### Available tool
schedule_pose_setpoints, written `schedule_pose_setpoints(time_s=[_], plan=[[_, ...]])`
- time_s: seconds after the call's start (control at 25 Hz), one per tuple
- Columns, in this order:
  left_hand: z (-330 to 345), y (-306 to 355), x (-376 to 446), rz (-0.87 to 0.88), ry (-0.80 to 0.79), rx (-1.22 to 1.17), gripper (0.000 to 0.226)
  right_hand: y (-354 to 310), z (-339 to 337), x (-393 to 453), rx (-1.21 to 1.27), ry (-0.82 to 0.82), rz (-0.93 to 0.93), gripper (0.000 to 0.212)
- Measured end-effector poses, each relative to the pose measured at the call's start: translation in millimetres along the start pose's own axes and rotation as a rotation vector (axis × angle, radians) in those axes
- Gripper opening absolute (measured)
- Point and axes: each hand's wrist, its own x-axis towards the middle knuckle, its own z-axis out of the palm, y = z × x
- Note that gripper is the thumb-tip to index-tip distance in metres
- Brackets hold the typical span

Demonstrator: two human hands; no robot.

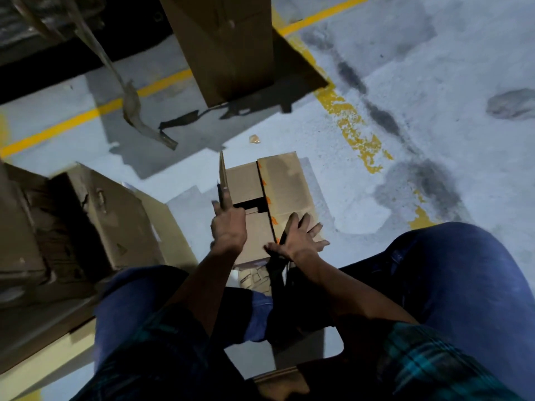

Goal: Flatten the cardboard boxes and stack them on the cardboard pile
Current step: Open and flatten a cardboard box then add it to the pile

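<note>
A small brown cardboard box [278,186] lies on the grey floor between my knees, its top flaps partly shut with a dark gap in the middle. My left hand [228,227] grips the upright left flap [222,175] of the box at its near end. My right hand [301,241] lies flat with spread fingers on the right top flap, pressing it down. A heap of crumpled and flattened cardboard [72,227] sits on the floor at my left.
A tall upright cardboard box [228,47] stands ahead with an open flap on its right side. A loose strip of tape [130,102] hangs at the upper left. Yellow painted lines [350,123] cross the floor. My knees in blue jeans frame the box.
</note>
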Motion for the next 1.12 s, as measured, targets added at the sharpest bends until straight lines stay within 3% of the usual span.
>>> schedule_pose_setpoints(time_s=[0.08, 0.16, 0.44, 0.56, 0.68, 0.88, 1.0, 1.12], plan=[[5.0, -15.3, 0.2, -0.001, 0.004, 0.206, 0.054, -12.6, 5.2, -0.3, 0.003, -0.018, 0.051, 0.118], [10.3, -20.8, 1.3, -0.005, -0.045, 0.26, 0.054, -21.2, 6.9, 1.5, 0.012, -0.013, 0.078, 0.107], [30.6, -25.1, 11.5, -0.148, -0.227, -0.099, 0.042, -24.3, -16.3, 4.8, 0.18, 0.155, 0.043, 0.088], [40.7, -25.5, 14.8, -0.185, -0.253, -0.117, 0.06, -0.5, -48.7, 0.8, 0.405, 0.321, 0.062, 0.066], [45.1, -17.5, 17.9, -0.208, -0.238, -0.092, 0.074, 22.3, -86.3, 4.5, 0.603, 0.394, 0.21, 0.052], [52.1, -7.7, 27.9, -0.213, -0.212, -0.068, 0.093, 30.9, -96.9, 13.9, 0.589, 0.445, 0.371, 0.034], [61.8, -2.7, 38.7, -0.04, -0.149, 0.112, 0.102, 33.7, -96.7, 19.5, 0.562, 0.483, 0.436, 0.035], [68.2, 9.3, 51.1, 0.11, -0.151, 0.086, 0.104, 47.3, -116.2, 30.7, 0.568, 0.49, 0.55, 0.046]])
